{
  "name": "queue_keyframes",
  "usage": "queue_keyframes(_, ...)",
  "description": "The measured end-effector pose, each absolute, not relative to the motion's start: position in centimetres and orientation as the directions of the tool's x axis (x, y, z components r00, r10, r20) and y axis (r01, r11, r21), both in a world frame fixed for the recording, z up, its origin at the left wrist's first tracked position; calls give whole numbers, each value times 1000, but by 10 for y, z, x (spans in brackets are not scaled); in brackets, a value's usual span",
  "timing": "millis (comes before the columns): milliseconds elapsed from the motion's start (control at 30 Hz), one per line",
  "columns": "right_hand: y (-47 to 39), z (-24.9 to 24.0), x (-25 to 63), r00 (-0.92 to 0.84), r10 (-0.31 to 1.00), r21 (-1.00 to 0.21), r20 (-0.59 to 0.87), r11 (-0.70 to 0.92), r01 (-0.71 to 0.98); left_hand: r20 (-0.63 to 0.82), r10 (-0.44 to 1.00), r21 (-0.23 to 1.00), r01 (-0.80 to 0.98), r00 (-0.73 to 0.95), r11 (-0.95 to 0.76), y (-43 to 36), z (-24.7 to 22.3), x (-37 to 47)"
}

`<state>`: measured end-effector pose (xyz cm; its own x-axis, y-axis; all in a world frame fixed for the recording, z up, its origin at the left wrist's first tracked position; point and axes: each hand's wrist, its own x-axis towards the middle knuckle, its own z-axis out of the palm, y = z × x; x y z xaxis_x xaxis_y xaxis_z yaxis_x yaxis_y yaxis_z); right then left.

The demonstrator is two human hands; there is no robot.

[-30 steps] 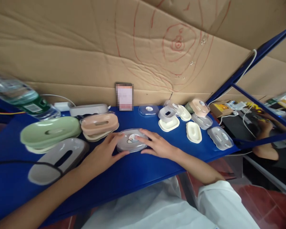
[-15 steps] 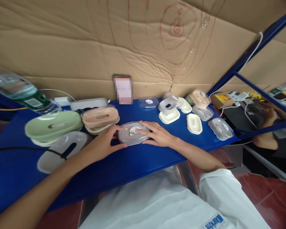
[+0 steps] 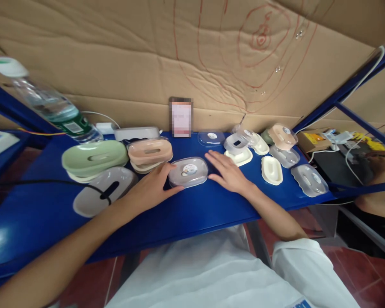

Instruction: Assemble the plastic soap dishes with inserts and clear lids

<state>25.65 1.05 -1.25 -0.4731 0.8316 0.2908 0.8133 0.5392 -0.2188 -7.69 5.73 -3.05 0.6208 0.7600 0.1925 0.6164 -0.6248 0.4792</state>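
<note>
**Left hand [image 3: 152, 186] at the box [image 3: 194, 174], right hand [image 3: 232, 174] just beside it**

Head view: The box sits on the blue worktop [image 3: 195, 214], between the two hands. It has a clear lid over a greyish body, with a round sticker showing on top. The left hand reaches around the box's left end, thumb at the near edge and forefinger toward the far one; whether it grips firmly or merely touches, I cannot tell. The right hand is spread, thumb apart from the fingers, its tips just beside the box's right end.

To the left, a green dish [image 3: 94, 157] and a pink dish [image 3: 150, 150] each rest on a paler piece. Nearer the person is a grey dish [image 3: 98, 194], partly behind the left forearm, with a black cable [image 3: 54, 183] crossing it. A tilted bottle [image 3: 71, 122] and a screen [image 3: 181, 117], its display blurred out, stand toward the cardboard [image 3: 131, 64] at the back.

Beyond the right hand lie a clear lid [image 3: 211, 138], a cream tray [image 3: 272, 170], a peach box [image 3: 281, 136] and, near the worktop's right end, a lidded case [image 3: 309, 179]. Another person's arm [image 3: 377, 204] shows past the blue frame [image 3: 359, 117].
</note>
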Motion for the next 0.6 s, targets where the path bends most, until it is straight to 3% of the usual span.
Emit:
queue_keyframes(133, 17, -6, 289, -86, 936, -105, 340, 129, 986, 340, 777, 296, 724, 530, -623, 60, -30, -76)
queue_keyframes(200, 17, -7, 297, -12, 946, -34, 325, 25, 999, 415, 748, 190, 754, 518, -628, 58, -25, -73)
queue_keyframes(300, 15, -3, 296, -79, 959, 0, 271, 82, 997, 468, 684, 42, 759, 560, -650, 43, -14, -64)
queue_keyframes(400, 10, 10, 295, -214, 949, -95, 232, 241, 966, 452, 563, -55, 651, 692, -757, 17, -5, -50)
queue_keyframes(500, 6, 26, 307, -360, 903, -236, 232, 412, 880, 382, 422, -77, 484, 822, -872, -8, -8, -34)
queue_keyframes(600, 7, 30, 322, -423, 884, -284, 196, 464, 839, 315, 328, -74, 368, 890, -927, -20, -17, -18)
